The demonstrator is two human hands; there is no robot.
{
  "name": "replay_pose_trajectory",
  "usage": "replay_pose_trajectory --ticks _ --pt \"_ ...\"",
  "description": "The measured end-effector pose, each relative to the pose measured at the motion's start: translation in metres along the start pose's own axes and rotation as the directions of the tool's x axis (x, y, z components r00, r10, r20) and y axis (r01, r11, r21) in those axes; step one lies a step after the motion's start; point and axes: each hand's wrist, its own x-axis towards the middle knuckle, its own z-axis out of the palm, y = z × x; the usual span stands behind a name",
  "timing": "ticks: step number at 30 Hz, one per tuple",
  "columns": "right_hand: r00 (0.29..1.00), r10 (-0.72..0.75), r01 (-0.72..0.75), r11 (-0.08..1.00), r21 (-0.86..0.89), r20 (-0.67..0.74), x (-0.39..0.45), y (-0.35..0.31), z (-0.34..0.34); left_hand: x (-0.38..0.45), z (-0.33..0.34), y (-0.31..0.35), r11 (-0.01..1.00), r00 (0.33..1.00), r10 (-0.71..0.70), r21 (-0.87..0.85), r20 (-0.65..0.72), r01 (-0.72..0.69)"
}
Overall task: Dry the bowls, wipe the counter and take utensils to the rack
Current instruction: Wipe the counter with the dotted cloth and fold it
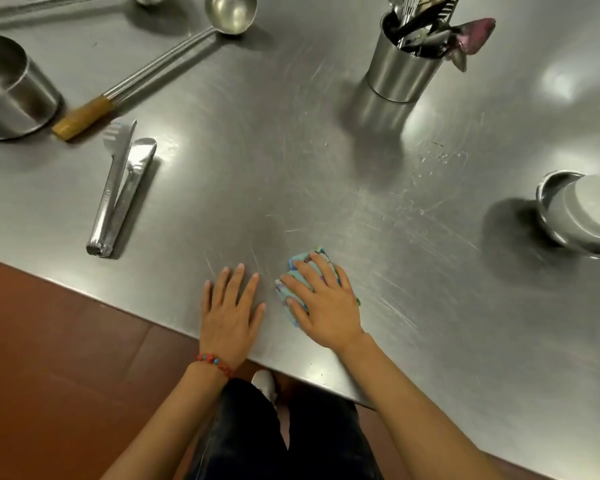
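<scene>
While the right hand [321, 299] presses flat on a folded, light blue patterned cloth [303, 271] with fingers spread and straight, the left hand [231, 306] rests just beside the cloth, palm down and holding nothing, near the front edge of the steel table [291, 150].

The likely risk is that wide wiping strokes carry the cloth into loose things. A pair of metal tongs [120, 192] lies beyond and left of the cloth, near the table's edge; a sweep that way could push it off onto the red-brown floor [49, 341]. A tall steel utensil holder [400, 69], crammed with cutlery and looking top-heavy, stands well beyond the cloth and slightly to its right; a knock could tip it. A steel bowl [579, 216] sits far to the right of the cloth, partly cut off by the frame. A long ladle [167, 67] with a wooden handle end lies far beyond and left of the cloth, next to a steel pot [13, 91].

Streaks and small droplets show on the table between the cloth and the utensil holder, so that patch seems still unwiped. The cloth is small and bunched under the palm; it may smear moisture rather than lift it.
</scene>
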Motion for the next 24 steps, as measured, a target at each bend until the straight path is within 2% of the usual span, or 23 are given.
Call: replay_pose_trajectory --ticks 2,6,10,12,15,17,18,21,24 --pt "1.0 0.008 -0.008 0.999 0.031 0.012 0.016 0.016 -0.004 0.002 0.0 0.001 1.0 1.0 0.023 -0.001 -0.019 -0.023" --pt "0.958 0.287 -0.287 0.955 0.069 0.015 0.065 0.064 -0.013 0.021 -0.003 0.015 0.998 0.996 0.07 -0.002 -0.052 -0.07" --pt "0.897 0.441 -0.441 0.897 0.04 0.022 0.094 0.08 -0.012 0.055 -0.01 0.035 0.996 0.996 0.083 -0.021 -0.046 -0.084" --pt "0.92 0.391 -0.391 0.92 0.039 -0.016 0.084 0.069 -0.009 0.072 -0.012 0.045 0.996 0.997 0.071 -0.053 -0.038 -0.073" --pt "0.996 0.083 -0.083 0.997 0.0 -0.018 0.065 0.081 -0.012 0.098 -0.007 0.059 0.994 0.994 0.102 -0.04 -0.024 -0.103" --pt "0.999 -0.042 0.042 0.999 0.023 0.027 0.074 0.109 -0.018 0.113 -0.003 0.066 0.993 0.994 0.111 -0.031 -0.002 -0.111" --pt "0.998 -0.03 0.029 0.999 0.034 0.049 0.082 0.121 -0.02 0.119 0.0 0.068 0.994 0.994 0.109 -0.025 0.01 -0.109" --pt "0.979 0.193 -0.197 0.979 0.059 0.058 0.119 0.154 -0.021 0.128 0.009 0.069 0.996 0.995 0.091 0.001 0.051 -0.091" --pt "0.937 0.348 -0.349 0.936 0.048 0.031 0.144 0.161 -0.018 0.131 0.014 0.067 0.995 0.995 0.094 0.037 0.045 -0.096"
